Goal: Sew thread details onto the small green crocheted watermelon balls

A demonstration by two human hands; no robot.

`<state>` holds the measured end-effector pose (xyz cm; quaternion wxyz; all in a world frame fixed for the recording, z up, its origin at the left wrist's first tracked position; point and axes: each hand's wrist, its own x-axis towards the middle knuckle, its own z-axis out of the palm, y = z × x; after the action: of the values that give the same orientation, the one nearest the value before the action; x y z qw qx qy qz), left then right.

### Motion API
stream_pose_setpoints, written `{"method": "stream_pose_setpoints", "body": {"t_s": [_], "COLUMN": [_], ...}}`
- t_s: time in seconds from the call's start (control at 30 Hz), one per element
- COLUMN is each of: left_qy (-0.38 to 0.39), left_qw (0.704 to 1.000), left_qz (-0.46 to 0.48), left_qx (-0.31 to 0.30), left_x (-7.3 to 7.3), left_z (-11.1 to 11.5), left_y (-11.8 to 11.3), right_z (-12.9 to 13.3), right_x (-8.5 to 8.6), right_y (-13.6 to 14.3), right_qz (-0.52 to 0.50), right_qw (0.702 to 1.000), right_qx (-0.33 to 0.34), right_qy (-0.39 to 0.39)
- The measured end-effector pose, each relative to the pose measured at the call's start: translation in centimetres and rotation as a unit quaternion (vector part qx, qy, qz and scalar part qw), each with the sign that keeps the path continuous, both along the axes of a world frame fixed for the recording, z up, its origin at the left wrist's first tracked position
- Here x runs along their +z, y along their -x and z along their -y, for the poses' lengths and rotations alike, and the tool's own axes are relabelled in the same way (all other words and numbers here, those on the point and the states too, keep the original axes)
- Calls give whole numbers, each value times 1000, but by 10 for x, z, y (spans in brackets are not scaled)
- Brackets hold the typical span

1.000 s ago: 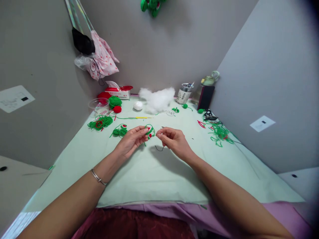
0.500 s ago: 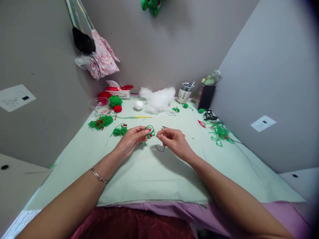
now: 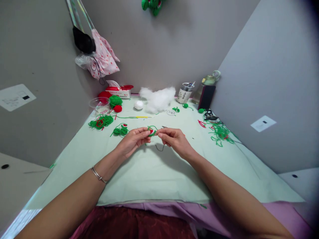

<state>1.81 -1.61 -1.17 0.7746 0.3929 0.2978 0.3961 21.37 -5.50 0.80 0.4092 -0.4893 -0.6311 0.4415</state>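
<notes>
My left hand [image 3: 136, 137] pinches a small crocheted piece [image 3: 152, 132] in green, red and white between thumb and fingers. Close beside it, the fingertips of my right hand [image 3: 173, 137] are pressed together at the piece's right edge; what they grip is too small to make out. A loop of green yarn arches over the top of the piece. Below the right fingertips a thin dark thread [image 3: 159, 150] curves over the cloth. Behind the right hand a grey metal tip [image 3: 164, 126] pokes out, the rest hidden.
Farther back lie a yellow-handled crochet hook [image 3: 141, 117], white stuffing [image 3: 159, 99] and a white ball [image 3: 138, 105]. Green yarn tangles sit left [image 3: 101, 122] and right [image 3: 220, 132]. A pen holder [image 3: 183, 94], a phone [image 3: 206, 97] and a tissue box [image 3: 122, 93] stand near the walls.
My right fingertips have moved slightly left and up, up to the crocheted piece. The piece has turned a little, showing more of its red and white face.
</notes>
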Motion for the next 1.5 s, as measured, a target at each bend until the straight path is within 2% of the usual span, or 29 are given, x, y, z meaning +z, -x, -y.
{"method": "stream_pose_setpoints", "body": {"t_s": [0.37,0.63,0.93,1.13,1.37,1.5], "left_qy": [-18,-23,-19,-2,-36,-50], "left_qw": [1000,999,1000,1000,999,998], "left_qz": [-7,-23,5,9,-19,-44], "left_qx": [-22,-26,-20,-10,-26,-13], "left_x": [1,-1,-4,-2,-2,-3], "left_z": [3,5,0,0,5,7], "left_y": [-2,-4,-1,0,-3,-6], "right_z": [-2,-5,-7,-10,-7,-2], "right_x": [-3,-6,-2,-4,-5,-6], "right_y": [4,-1,-10,-15,-4,5], "right_qz": [-52,-21,10,17,-38,-60], "right_qw": [998,1000,998,997,997,997], "right_qx": [16,9,54,68,58,39], "right_qy": [29,-3,-34,-30,12,3]}}
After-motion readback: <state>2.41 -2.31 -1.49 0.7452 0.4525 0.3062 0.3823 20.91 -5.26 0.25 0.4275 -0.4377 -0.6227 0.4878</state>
